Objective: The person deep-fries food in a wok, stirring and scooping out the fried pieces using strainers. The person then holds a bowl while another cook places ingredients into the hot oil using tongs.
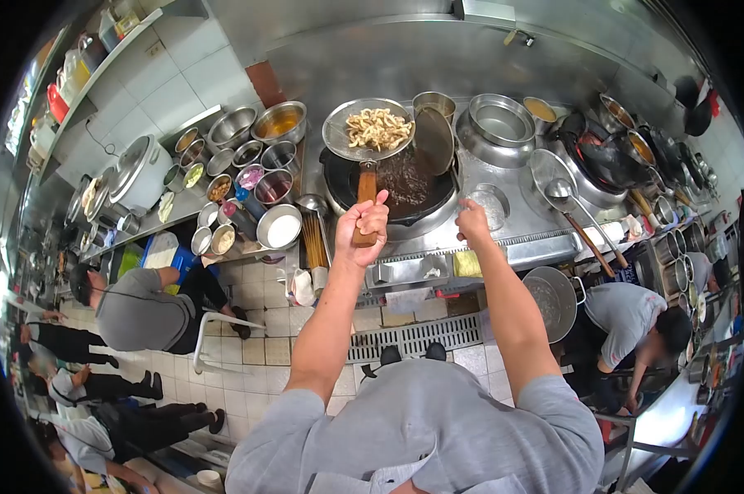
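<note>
My left hand [365, 228] is wrapped around the wooden handle of a strainer [332, 130]. Pale brown fried strips [378, 129] lie in the strainer, which is above the far left part of a dark wok [337, 177]. Dark liquid or residue [406, 188] covers the wok's inside. A round metal disc [434, 142], perhaps another strainer or a lid, stands tilted beside the strainer over the wok's far right part. My right hand [472, 222], its fingers curled, is just right of the wok's rim; whatever it may hold is hidden.
Bowls of ingredients, including white powder [284, 231], crowd the left counter near a large lidded pot [139, 177]. A ladle [559, 189] rests in another strainer [545, 170] on the right. One person [145, 309] is at left, another [627, 321] bends at right beside a big pot [550, 305].
</note>
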`<move>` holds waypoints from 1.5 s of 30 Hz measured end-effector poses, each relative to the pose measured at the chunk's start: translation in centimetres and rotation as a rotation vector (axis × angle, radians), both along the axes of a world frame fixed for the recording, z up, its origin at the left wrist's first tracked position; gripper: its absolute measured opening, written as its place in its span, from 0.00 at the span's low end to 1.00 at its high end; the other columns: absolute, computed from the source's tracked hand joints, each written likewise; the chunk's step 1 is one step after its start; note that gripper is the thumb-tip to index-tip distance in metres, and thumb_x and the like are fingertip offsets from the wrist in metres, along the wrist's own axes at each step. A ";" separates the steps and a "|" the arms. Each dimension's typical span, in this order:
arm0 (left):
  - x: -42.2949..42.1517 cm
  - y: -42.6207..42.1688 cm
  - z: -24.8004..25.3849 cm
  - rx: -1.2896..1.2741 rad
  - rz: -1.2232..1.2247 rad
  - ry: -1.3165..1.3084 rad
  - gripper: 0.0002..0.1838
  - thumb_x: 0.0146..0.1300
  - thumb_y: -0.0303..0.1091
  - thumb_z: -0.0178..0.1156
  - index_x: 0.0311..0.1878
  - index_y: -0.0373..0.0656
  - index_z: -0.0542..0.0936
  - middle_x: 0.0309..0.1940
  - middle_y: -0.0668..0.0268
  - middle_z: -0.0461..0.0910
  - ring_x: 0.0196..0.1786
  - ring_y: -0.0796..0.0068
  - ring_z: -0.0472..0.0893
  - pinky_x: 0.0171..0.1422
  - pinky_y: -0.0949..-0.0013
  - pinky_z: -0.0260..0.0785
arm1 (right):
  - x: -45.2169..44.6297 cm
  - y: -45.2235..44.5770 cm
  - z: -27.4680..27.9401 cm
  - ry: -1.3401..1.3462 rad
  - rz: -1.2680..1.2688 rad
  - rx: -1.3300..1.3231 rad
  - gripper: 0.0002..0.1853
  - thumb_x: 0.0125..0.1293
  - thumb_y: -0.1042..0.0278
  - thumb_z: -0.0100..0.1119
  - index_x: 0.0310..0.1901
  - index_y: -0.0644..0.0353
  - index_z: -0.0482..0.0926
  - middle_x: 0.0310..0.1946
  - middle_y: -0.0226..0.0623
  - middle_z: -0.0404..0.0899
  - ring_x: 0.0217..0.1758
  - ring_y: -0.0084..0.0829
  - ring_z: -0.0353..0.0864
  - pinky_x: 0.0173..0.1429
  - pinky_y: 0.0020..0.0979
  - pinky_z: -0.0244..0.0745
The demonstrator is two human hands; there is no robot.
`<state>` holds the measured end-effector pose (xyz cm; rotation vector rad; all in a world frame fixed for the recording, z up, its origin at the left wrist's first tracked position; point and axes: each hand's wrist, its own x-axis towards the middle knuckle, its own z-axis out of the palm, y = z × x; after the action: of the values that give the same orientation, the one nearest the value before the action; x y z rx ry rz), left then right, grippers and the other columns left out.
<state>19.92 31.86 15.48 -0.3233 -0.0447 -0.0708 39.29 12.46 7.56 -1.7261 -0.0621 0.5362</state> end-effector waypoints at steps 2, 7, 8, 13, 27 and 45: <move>-0.3 0.4 0.8 0.000 0.003 -0.024 0.22 0.72 0.29 0.40 0.64 0.25 0.63 0.23 0.69 0.61 0.19 0.80 0.63 0.23 0.75 0.60 | 0.3 1.5 -1.0 0.208 -0.021 0.193 0.24 0.61 0.80 0.39 0.61 0.59 0.67 0.18 0.27 0.62 0.15 0.22 0.55 0.16 0.29 0.51; -1.5 0.7 2.0 0.026 0.013 -0.046 0.22 0.71 0.27 0.41 0.65 0.26 0.63 0.24 0.69 0.61 0.19 0.81 0.63 0.23 0.75 0.60 | 0.9 2.6 -1.7 0.502 0.120 0.309 0.12 0.69 0.76 0.36 0.51 0.54 0.66 0.18 0.26 0.62 0.15 0.19 0.54 0.18 0.27 0.50; -1.9 0.7 2.2 0.019 0.010 -0.037 0.22 0.70 0.27 0.42 0.65 0.27 0.64 0.24 0.70 0.61 0.19 0.82 0.62 0.23 0.76 0.59 | 0.8 2.5 -1.5 0.531 0.151 0.319 0.12 0.69 0.76 0.36 0.50 0.54 0.66 0.18 0.26 0.62 0.15 0.18 0.54 0.18 0.27 0.50; -3.5 0.5 1.8 0.008 0.045 -0.025 0.23 0.69 0.25 0.43 0.66 0.26 0.62 0.24 0.70 0.61 0.19 0.82 0.62 0.22 0.76 0.59 | -0.2 1.7 -1.7 0.681 0.245 0.362 0.12 0.69 0.77 0.36 0.50 0.54 0.67 0.19 0.26 0.64 0.13 0.16 0.51 0.15 0.23 0.47; -6.0 -2.0 1.2 -0.002 0.102 0.005 0.23 0.69 0.24 0.43 0.67 0.27 0.62 0.25 0.70 0.61 0.19 0.83 0.62 0.21 0.77 0.57 | -5.0 -5.3 0.8 0.780 0.267 0.514 0.17 0.69 0.79 0.36 0.56 0.57 0.68 0.20 0.24 0.62 0.14 0.14 0.48 0.14 0.20 0.45; -0.4 -4.8 -2.0 -0.055 0.012 0.085 0.20 0.70 0.25 0.42 0.62 0.26 0.65 0.23 0.70 0.60 0.19 0.81 0.62 0.22 0.76 0.58 | 1.9 -10.4 -2.6 -0.131 -0.174 -0.128 0.27 0.58 0.79 0.42 0.61 0.59 0.73 0.27 0.45 0.79 0.17 0.35 0.75 0.17 0.38 0.67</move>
<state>19.51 27.10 13.48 -0.3806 0.0353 -0.0445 41.21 2.07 4.97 -1.8693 0.0297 0.3037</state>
